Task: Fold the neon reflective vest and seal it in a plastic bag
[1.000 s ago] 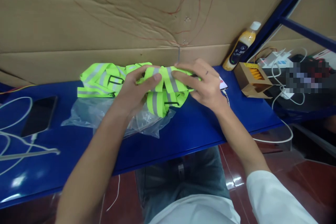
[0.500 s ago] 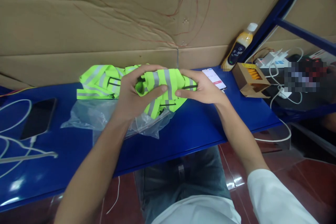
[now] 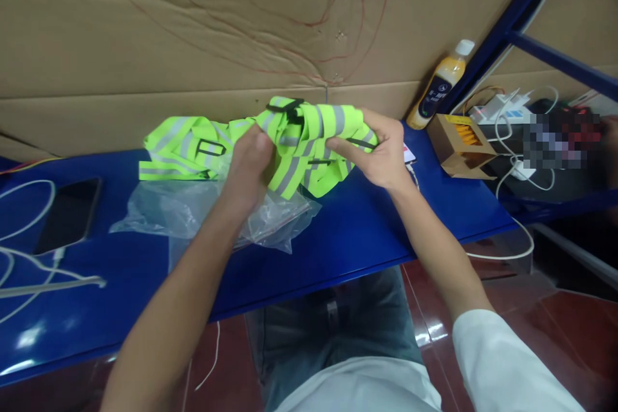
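A bundle of neon-yellow reflective straps [image 3: 313, 141] with grey stripes and black buckles is held above the blue table, between both hands. My right hand [image 3: 381, 148] grips its right side, thumb across the front. On the left side, my left hand [image 3: 253, 164] is closed at the bundle's edge, its thumb bent and the other fingers mostly hidden. Behind my left hand, a second heap of the same reflective straps [image 3: 186, 145], with a black buckle, lies by the cardboard wall. Crumpled clear plastic bags [image 3: 164, 209] spread on the table beneath my left forearm.
At left lie a dark phone [image 3: 70, 215] and white cables [image 3: 53, 283]. A phone with a lit screen [image 3: 409, 153] is partly hidden behind my right hand. A juice bottle [image 3: 437, 90], a small cardboard box [image 3: 461, 145] and a power strip [image 3: 505, 109] stand at right.
The bundle has shifted slightly up and right, and a black buckle now shows on its top. My left hand has changed from a wide grasp to a tighter grip at the left edge.
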Available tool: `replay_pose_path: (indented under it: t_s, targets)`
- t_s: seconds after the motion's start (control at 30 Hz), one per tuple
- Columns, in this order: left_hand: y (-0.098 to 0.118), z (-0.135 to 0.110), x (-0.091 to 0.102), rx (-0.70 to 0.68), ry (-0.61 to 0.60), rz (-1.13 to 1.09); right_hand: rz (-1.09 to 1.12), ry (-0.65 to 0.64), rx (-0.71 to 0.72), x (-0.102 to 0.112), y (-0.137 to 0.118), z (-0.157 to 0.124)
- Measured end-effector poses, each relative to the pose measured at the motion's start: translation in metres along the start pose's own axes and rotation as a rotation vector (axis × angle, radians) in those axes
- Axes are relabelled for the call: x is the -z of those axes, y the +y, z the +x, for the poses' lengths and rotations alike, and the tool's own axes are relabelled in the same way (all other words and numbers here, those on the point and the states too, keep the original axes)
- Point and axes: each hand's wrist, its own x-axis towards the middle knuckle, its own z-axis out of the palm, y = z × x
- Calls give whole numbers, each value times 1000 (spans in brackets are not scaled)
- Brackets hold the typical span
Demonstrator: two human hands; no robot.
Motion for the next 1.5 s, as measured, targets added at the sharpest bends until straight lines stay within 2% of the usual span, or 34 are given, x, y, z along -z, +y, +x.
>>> replay_pose_path:
  t_s: [0.13, 0.23, 0.33, 0.4, 0.5, 0.6, 0.67, 0.77, 0.83, 0.9, 0.97, 1.07, 1.13, 1.33, 1.43, 1.5]
  targets:
    - [-5, 1, -5, 138, -59, -99, -137, 59, 111, -7, 6, -5]
    - [5, 1, -14, 187, -68, -180, -151, 22, 310, -11, 6, -7]
    - [13, 2, -16, 273, -2, -305, -130, -16, 487, -15, 9, -6]
    - [14, 2, -13, 337, 81, -320, -136, -51, 509, -16, 15, -4]
    - [12, 0, -8, 386, 185, -263, -111, -138, 471, -14, 21, 0]
    - [9, -2, -3, 339, 234, -173, -11, -263, 375, -5, 15, 4]
    - [10, -2, 2, 227, 154, -52, 49, -273, 264, 3, 7, 6]
    - [17, -1, 7, -59, -85, 237, 74, -235, 99, 10, 2, 9]
    - [23, -1, 8, -224, -211, 417, 104, -305, 28, 12, 5, 9]
    - [25, -1, 8, -280, -258, 518, 149, -384, -29, 12, 10, 9]
    - [22, -1, 7, -209, -235, 526, 186, -382, -84, 11, 14, 8]
    - [11, 0, 9, -14, -117, 396, 252, -270, -120, 11, 13, 6]
    - [4, 0, 10, 68, -51, 269, 287, -173, -122, 12, 11, 7]
    - [1, -1, 2, 256, -117, -206, 255, -28, -140, 9, 13, 8]
    - [4, -3, -7, 350, -138, -394, 152, 14, -65, 6, 17, 6]
    - [8, -3, -10, 357, -137, -499, 61, 19, 14, 5, 19, 4]
